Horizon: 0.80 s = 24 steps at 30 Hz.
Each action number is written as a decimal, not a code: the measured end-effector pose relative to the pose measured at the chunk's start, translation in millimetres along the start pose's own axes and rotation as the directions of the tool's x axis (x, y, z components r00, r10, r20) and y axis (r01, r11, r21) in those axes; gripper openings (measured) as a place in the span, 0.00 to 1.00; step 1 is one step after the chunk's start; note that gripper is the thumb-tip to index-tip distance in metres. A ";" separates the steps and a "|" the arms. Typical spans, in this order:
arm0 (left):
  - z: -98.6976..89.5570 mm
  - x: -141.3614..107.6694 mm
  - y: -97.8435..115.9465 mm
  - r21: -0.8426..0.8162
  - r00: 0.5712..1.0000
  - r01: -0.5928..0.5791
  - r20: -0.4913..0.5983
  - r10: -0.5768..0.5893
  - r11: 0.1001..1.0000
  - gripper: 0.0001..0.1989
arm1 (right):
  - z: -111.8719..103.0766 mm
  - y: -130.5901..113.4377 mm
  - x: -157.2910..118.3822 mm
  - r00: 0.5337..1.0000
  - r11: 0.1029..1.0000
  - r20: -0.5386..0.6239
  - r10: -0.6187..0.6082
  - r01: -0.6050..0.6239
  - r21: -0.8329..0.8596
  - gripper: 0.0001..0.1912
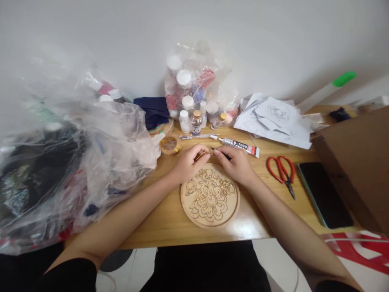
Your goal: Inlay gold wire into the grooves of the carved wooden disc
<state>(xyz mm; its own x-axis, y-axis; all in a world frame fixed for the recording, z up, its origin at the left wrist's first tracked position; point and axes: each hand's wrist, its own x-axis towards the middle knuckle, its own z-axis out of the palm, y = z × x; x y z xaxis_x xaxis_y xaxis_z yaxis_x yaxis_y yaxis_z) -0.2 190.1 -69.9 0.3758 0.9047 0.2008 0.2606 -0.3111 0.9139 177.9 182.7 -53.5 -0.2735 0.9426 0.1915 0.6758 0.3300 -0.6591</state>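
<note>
My left hand is closed, with a bit of gold wire pinched between thumb and fingers. Close beside it, my right hand grips slim black tweezers, their tip pointing toward the left hand. Both hands hover over the far edge of a round wooden plate. Gold wire outlines of a large flower and smaller shapes cover the plate's face. A spool of gold wire lies left of my left hand. Just beyond my right hand rests a B-7000 glue tube.
Red-handled pliers and a phone lie on the right, beside a cardboard box. Small bottles, a bag of jars and printed sheets stand at the back. Crumpled plastic bags crowd the left.
</note>
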 end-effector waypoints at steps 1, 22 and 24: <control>0.8 -0.6 -1.0 0.006 1.000 -0.009 -0.021 0.010 1.000 0.08 | -0.7 0.1 0.2 1.000 0.999 -0.009 0.006 -0.006 -0.036 0.15; -2.3 2.8 -5.2 -0.105 0.992 0.092 -0.078 -0.100 0.990 0.10 | -2.2 -3.4 -0.6 0.996 0.917 -0.079 -0.041 0.007 -0.398 0.18; -4.2 3.2 -5.3 -0.112 0.992 0.087 -0.084 -0.096 0.990 0.11 | -1.8 -1.6 -0.1 0.996 0.950 -0.086 0.000 -0.026 -0.311 0.17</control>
<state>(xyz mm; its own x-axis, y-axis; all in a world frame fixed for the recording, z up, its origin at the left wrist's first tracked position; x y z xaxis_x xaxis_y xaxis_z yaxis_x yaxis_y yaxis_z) -4.1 195.9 -72.6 0.2729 0.9517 0.1407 0.1914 -0.1970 0.9615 178.1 182.2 -51.2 -0.2142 0.9434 0.2532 0.8623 0.3044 -0.4048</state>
